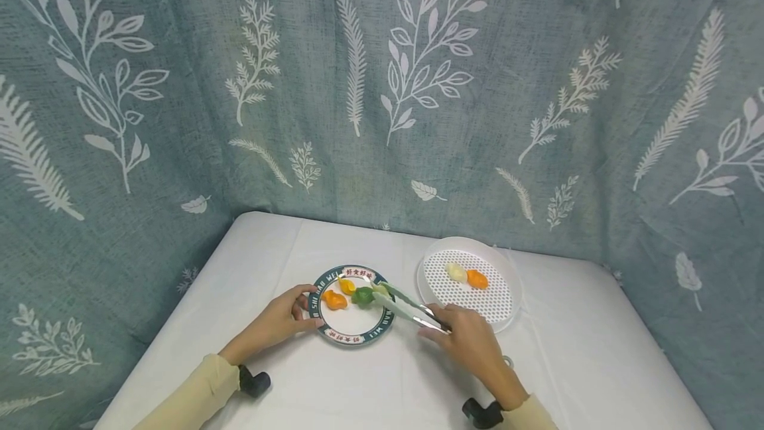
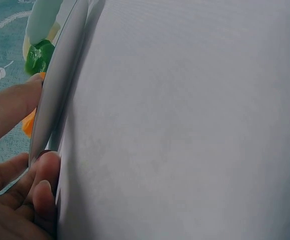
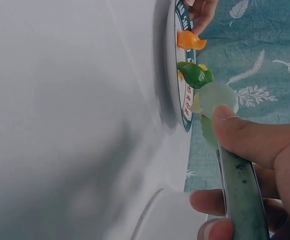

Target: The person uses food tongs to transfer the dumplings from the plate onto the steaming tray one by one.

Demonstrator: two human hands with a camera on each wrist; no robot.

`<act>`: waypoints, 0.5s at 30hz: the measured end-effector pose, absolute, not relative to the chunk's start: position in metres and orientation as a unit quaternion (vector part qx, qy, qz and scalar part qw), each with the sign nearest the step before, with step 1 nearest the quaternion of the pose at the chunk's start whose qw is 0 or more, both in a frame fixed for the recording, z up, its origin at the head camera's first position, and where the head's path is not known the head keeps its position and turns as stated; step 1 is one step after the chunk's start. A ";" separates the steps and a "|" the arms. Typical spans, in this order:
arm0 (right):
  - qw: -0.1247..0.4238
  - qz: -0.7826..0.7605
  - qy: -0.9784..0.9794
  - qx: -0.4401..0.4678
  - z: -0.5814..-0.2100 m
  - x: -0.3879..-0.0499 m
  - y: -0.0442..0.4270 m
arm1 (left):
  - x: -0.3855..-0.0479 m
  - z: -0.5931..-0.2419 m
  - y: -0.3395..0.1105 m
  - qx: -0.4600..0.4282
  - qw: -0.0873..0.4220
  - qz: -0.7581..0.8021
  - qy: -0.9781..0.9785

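Observation:
The left hand (image 1: 280,320) holds the left rim of a round plate (image 1: 350,339) with a green patterned border, thumb over the rim and fingers at its edge. On the plate lie an orange pepper (image 1: 335,300), a yellow one (image 1: 346,286) and a green one (image 1: 362,295). The right hand (image 1: 471,344) grips tongs (image 1: 412,310) with pale green tips, which reach over the plate's right side. A pale yellow-green piece (image 1: 381,290) is at the tips; whether they pinch it, I cannot tell. In the right wrist view the thumb presses the tongs (image 3: 242,195).
Behind and right of the plate stands a round white perforated tray (image 1: 501,310) holding a pale piece (image 1: 456,272) and an orange pepper (image 1: 477,279). A white cloth (image 1: 334,390) covers the table. A patterned curtain (image 1: 358,171) hangs behind and at both sides.

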State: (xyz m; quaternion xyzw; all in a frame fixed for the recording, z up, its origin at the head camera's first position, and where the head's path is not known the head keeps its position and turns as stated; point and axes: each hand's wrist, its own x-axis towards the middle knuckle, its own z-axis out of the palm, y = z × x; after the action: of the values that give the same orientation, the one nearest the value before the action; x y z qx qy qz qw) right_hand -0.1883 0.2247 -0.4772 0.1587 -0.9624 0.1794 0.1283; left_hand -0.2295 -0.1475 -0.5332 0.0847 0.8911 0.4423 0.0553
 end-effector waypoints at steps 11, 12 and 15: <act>0.088 0.162 -0.971 0.152 -0.481 -0.185 0.222 | -0.230 -0.533 -0.149 0.083 0.061 0.443 0.891; 0.089 0.157 -0.971 0.158 -0.482 -0.184 0.221 | -0.230 -0.533 -0.149 0.083 0.060 0.444 0.890; 0.094 0.141 -0.971 0.171 -0.480 -0.183 0.221 | -0.230 -0.532 -0.148 0.083 0.060 0.444 0.890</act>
State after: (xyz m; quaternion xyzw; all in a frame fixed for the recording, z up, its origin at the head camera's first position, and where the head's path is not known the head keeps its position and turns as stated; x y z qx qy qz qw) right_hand -0.1829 0.2213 -0.4799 0.1714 -0.9706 0.1407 0.0941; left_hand -0.2301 -0.1480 -0.5324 0.0829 0.8900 0.4442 0.0602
